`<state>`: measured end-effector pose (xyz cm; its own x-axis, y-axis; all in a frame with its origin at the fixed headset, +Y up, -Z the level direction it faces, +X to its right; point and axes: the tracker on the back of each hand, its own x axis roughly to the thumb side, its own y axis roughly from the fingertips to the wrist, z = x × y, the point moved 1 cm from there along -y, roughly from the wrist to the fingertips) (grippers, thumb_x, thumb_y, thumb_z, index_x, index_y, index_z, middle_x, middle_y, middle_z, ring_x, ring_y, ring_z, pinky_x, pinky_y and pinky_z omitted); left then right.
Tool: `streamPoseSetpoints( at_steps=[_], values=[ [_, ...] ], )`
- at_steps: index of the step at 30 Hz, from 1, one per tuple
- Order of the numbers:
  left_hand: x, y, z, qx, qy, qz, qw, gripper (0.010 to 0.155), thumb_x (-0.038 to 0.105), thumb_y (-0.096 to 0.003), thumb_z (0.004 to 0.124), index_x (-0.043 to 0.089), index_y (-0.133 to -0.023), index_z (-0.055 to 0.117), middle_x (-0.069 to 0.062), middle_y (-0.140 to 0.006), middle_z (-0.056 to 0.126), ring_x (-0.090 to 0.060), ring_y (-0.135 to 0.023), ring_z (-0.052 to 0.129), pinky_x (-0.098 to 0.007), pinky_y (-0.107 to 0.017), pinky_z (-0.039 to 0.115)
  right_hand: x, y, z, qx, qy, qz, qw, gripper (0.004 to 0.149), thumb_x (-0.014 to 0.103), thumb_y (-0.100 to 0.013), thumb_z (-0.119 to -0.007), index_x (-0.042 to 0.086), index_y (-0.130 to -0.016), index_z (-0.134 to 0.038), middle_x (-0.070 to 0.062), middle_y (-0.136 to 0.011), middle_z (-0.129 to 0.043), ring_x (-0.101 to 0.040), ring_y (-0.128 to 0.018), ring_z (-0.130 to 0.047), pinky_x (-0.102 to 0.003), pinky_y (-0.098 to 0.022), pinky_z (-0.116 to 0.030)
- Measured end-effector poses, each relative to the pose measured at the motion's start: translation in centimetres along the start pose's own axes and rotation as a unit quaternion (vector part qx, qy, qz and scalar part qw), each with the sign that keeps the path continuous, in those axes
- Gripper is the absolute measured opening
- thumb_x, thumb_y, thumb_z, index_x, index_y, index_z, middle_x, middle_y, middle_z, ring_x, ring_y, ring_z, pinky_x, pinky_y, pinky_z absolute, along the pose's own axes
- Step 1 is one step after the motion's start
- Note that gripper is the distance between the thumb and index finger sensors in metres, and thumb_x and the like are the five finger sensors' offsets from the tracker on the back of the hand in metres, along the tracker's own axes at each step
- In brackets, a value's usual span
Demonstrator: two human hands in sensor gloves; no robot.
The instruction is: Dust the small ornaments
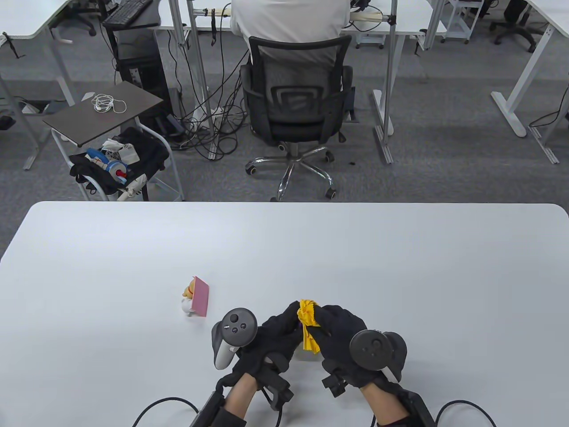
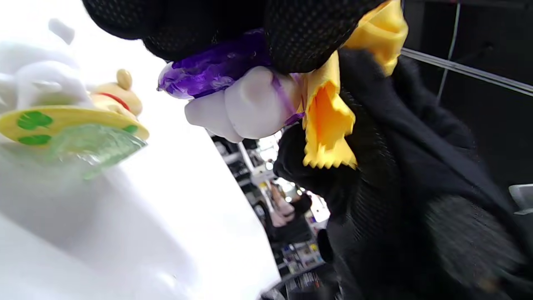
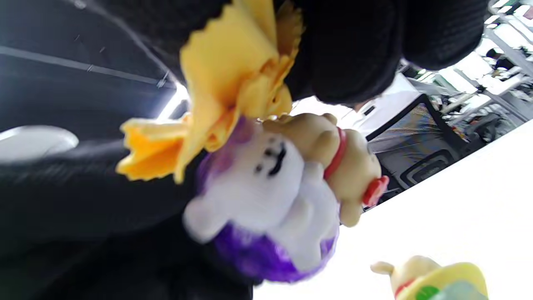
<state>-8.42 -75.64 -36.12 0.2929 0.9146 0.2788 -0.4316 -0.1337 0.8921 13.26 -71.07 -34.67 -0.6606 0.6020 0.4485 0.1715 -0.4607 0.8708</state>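
White rectangular table with rounded corners (image 1: 133, 249) filling the lower half of the frame. Beyond it, grey carpeted floor (image 1: 444, 151) across the middle. Upper centre: black mesh-backed swivel office chair with chrome five-star base (image 1: 295, 111), occupied by a person in a white shirt (image 1: 289, 22) facing a white desk on white metal legs (image 1: 391, 80). Tangled black cables (image 1: 213, 120) trail on the floor left of the chair. Left of centre: small dark-topped side trolley on a white tubular frame (image 1: 106, 111), bearing white earphones (image 1: 106, 104); an open black bag (image 1: 120, 162) sits beneath it. Upper left: black keyboard (image 1: 126, 11). Upper right: further white desk legs (image 1: 520, 98).
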Motion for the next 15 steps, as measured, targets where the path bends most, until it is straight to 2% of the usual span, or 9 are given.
streamPoseSetpoints(
  at_steps=[1,3,5,8,9,12,15],
  values=[
    [0.0,0.0,0.2,-0.004,0.013,-0.013,1.0,0.063,0.029,-0.0514,0.079,0.017,-0.106,0.051,-0.017,-0.095,0.08,-0.031,-0.074,0.078,-0.05,-0.057,0.07,-0.8,0.0,0.4,0.003,0.01,-0.009,1.0,0.045,0.035,-0.047,-0.087,0.02,-0.089,-0.085,-0.01,-0.075,-0.088,-0.023,-0.048,-0.094,-0.053,-0.05,-0.079],
    [-0.2,-0.1,0.3,0.002,0.008,-0.019,1.0,0.063,0.029,-0.0512,0.08,0.017,-0.106,0.052,-0.017,-0.095,0.081,-0.031,-0.074,0.078,-0.05,-0.057,0.07,-1.5,0.0,0.4,0.002,-0.031,-0.03,0.999,0.045,0.033,-0.046,-0.089,0.018,-0.089,-0.086,-0.012,-0.075,-0.088,-0.025,-0.048,-0.094,-0.054,-0.05,-0.078],
    [-0.7,-0.1,0.0,0.011,0.006,-0.035,0.999,0.063,0.029,-0.0516,0.079,0.016,-0.106,0.05,-0.018,-0.095,0.081,-0.031,-0.073,0.079,-0.049,-0.056,0.071,-1.1,-0.1,0.3,0.012,-0.035,-0.01,0.999,0.045,0.035,-0.046,-0.09,0.019,-0.088,-0.087,-0.011,-0.074,-0.089,-0.024,-0.047,-0.095,-0.053,-0.05,-0.079],
    [-1.4,0.0,-0.5,0.029,0.019,-0.048,0.998,0.064,0.031,-0.052,0.079,0.013,-0.106,0.05,-0.019,-0.093,0.082,-0.029,-0.067,0.084,-0.048,-0.052,0.076,0.7,-0.1,-0.7,0.085,-0.059,0.051,0.993,0.046,0.036,-0.044,-0.092,0.019,-0.087,-0.089,-0.011,-0.072,-0.09,-0.023,-0.046,-0.096,-0.053,-0.049,-0.08],
    [-1.6,0.0,-0.6,0.03,0.033,-0.046,0.998,0.064,0.031,-0.0521,0.079,0.012,-0.105,0.049,-0.02,-0.092,0.081,-0.028,-0.066,0.086,-0.047,-0.05,0.077,1.1,0.1,-0.9,0.086,-0.037,0.053,0.994,0.046,0.036,-0.044,-0.092,0.02,-0.087,-0.089,-0.01,-0.072,-0.09,-0.023,-0.046,-0.096,-0.053,-0.05,-0.08],
    [-1.5,0.0,-0.4,0.015,0.051,-0.036,0.998,0.064,0.03,-0.0515,0.08,0.01,-0.104,0.051,-0.022,-0.09,0.082,-0.029,-0.062,0.087,-0.047,-0.048,0.078,0.6,0.1,-0.3,0.041,0.011,0.036,0.998,0.046,0.037,-0.044,-0.091,0.021,-0.087,-0.089,-0.009,-0.072,-0.091,-0.022,-0.046,-0.096,-0.052,-0.05,-0.08],
    [-1.4,-0.2,0.1,0.005,0.051,-0.037,0.998,0.064,0.031,-0.0513,0.079,0.01,-0.104,0.051,-0.021,-0.089,0.083,-0.027,-0.061,0.087,-0.046,-0.047,0.079,-0.5,0.0,0.4,0.018,-0.006,0.006,1.0,0.046,0.034,-0.045,-0.092,0.018,-0.087,-0.088,-0.012,-0.072,-0.09,-0.025,-0.046,-0.095,-0.054,-0.05,-0.079]
  ],
)
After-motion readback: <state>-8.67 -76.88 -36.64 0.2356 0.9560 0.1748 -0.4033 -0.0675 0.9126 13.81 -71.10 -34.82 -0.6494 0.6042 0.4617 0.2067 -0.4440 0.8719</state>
